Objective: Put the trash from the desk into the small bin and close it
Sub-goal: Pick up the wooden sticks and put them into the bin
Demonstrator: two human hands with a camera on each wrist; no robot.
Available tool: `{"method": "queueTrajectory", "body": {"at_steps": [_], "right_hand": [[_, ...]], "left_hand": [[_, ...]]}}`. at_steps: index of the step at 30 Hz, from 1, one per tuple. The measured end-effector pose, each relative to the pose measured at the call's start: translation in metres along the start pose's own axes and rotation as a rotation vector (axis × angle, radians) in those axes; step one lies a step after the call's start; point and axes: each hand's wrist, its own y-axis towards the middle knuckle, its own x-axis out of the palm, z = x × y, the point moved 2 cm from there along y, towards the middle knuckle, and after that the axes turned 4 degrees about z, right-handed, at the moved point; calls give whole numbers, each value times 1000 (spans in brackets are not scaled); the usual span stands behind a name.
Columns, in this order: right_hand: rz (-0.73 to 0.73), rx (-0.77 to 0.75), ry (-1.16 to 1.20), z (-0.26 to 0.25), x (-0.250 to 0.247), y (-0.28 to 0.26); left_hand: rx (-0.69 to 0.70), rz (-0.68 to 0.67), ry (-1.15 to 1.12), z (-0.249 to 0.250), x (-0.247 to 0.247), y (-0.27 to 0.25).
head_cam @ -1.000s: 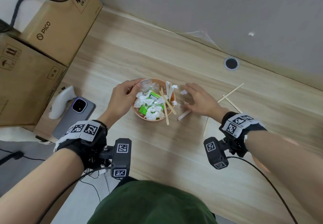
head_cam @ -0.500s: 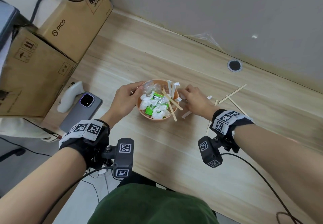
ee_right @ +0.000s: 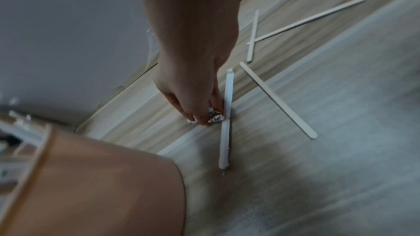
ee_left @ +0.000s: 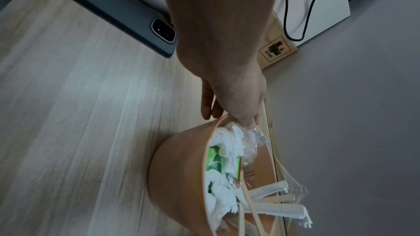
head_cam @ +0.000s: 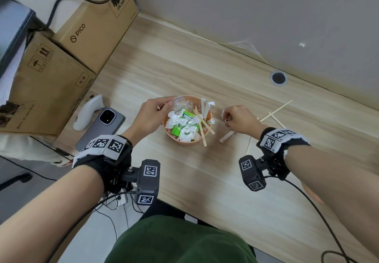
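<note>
The small orange bin (head_cam: 185, 142) (ee_left: 179, 168) (ee_right: 102, 186) stands mid-desk, full of white tissues, a green packet (head_cam: 180, 128), wooden sticks and paper wrappers. My left hand (head_cam: 151, 117) (ee_left: 234, 96) grips its far-left rim, thumb inside against clear plastic. Just right of the bin, my right hand (head_cam: 240, 119) (ee_right: 195, 96) is curled low over the desk and pinches a crumpled foil scrap (ee_right: 216, 117) with a white paper bit. A white paper wrapper (head_cam: 226, 136) (ee_right: 225, 143) lies beside those fingers. Wooden sticks (head_cam: 275, 111) (ee_right: 278, 100) lie further right.
A phone (head_cam: 100, 127) and a white controller (head_cam: 87, 112) lie left of the bin, beside stacked cardboard boxes (head_cam: 47, 90). A cable hole (head_cam: 278, 77) sits by the grey wall. An orange round thing (head_cam: 311, 193) peeks from under my right forearm.
My right hand went from the desk to the bin's rim, then drew back right and now pinches scraps. The left hand stayed on the bin.
</note>
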Motion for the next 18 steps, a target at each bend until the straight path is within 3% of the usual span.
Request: {"method": "queueTrajectory", "body": {"at_steps": [5,10,13,16,18], "right_hand": [[232,155,513,-4,-31,-23],[411,-76,744,-71,-96,-33],[318,-226,698,-112,-103,-36],[70,-340,403,-127,-80,-35],[42,-389,271,-122,-71,-35]], "left_hand": [[1,-7,-35,0,1,-1],[-3,-4,-58,0,1,-1],[-13,-4,-61,-1,0,-1],[-16,-11,-65,-2,0,0],[-22,-20,-75,-4,0,1]]}}
